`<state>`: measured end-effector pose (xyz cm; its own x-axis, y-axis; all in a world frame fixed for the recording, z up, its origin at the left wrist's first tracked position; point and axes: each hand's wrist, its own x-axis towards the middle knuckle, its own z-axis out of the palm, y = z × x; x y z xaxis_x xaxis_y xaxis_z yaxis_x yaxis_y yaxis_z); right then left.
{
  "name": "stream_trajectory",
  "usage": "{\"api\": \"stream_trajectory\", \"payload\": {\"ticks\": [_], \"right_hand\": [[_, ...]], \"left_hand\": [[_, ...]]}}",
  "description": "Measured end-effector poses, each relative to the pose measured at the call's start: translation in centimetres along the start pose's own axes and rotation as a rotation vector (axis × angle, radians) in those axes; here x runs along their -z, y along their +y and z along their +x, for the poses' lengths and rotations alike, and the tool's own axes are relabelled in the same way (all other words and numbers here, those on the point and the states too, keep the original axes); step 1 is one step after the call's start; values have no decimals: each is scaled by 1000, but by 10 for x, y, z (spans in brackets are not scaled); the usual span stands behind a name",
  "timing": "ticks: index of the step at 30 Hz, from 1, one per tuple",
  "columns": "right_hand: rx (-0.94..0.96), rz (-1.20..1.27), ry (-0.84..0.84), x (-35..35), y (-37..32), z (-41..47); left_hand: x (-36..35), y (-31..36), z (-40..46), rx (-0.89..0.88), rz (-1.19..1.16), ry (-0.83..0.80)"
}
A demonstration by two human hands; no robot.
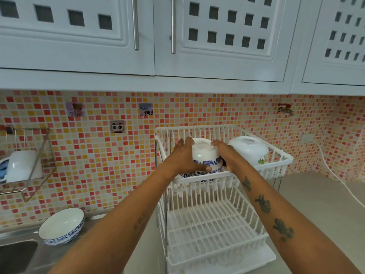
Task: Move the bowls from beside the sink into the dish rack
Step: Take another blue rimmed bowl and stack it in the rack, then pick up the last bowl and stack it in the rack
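The 2-tier white dish rack (209, 218) stands on the counter (308, 210) against the tiled wall, directly under the wall cabinets (177, 36). Its lower tier holds no dishes and is open from the front. To the right of the rack the counter is bare apart from a white cable (335, 175).

In the upper tier, a plain white bowl (249, 147) sits upside down at the right end. Just beside it, an inverted blue-patterned bowl (205, 155) rests on another blue-patterned dish at the left end. The left hand (183, 157) and right hand (227, 153) press against its 2 sides, fingers curled over the base, gripping it.

1 more blue-rimmed bowl (61, 226) stands upright on the steel ledge beside the sink (15, 254), well apart from the rack. A wire wall shelf (27, 161) at far left holds a white cup.
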<state>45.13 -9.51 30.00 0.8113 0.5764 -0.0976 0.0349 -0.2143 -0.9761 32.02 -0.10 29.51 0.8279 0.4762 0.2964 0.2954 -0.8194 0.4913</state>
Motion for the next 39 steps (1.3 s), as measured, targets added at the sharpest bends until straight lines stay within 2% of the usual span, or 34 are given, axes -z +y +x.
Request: {"api": "stream_trajectory", "payload": {"ticks": [2,5,7,11,16,20,24,30,36,39], "right_hand": [[102,-21,86,-1,-1,-7],[444,-142,238,-5,-6,-20],[646,-175,272,-13,-17,-32],[816,-93,153,-59,-48,-56],[833,-1,-151,-154,-67,-82],[724,-64,-379,-239,-48,-89],[457,-115,-579,-315,-8,-82],[70,-134,-676,-407,68,-53],[-202,-145,-654,-469,135,-25],[-278,-150,-627,-492,156,-14]], "left_hand": [[7,0,-3,-6,-162,66],[30,-7,-10,5,-380,216],[48,-22,-15,53,-466,278],[78,-61,-33,202,-656,351],[92,-123,-66,374,-710,426],[104,-185,-103,548,-715,488],[108,-263,-139,775,-868,498],[88,-376,-188,1083,-985,591],[48,-456,-208,1260,-1040,603],[34,-476,-204,1279,-1053,594]]}}
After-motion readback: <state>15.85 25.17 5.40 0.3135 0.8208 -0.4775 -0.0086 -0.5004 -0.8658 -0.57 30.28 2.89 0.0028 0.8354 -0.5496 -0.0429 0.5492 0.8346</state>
